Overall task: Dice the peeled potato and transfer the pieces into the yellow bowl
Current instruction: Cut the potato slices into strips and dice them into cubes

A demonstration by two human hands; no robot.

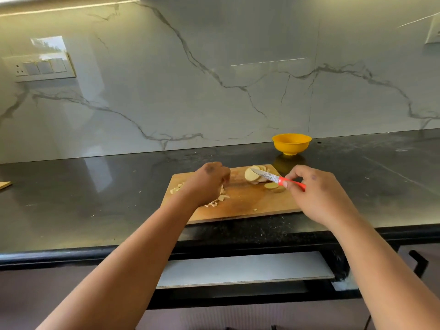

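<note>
Marble wall backs a dark surface (95, 198) carrying a wooden cutting board (250, 201). Dicing looks partway done: small potato cubes (220, 198) lie under the left hand (207, 184), whose fingers curl down over them; whether it grips any cannot be told. Potato slices (253, 174) wait at the board's far side. The right hand (314, 189) holds a red-handled knife (277, 179), blade over the slices. The yellow bowl (291, 143) stands beyond the board. Next, likely, pull slices forward and cut them.

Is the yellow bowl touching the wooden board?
Apart. The head view shows a strip of dark counter between the yellow bowl and the far edge of the wooden board.
</note>
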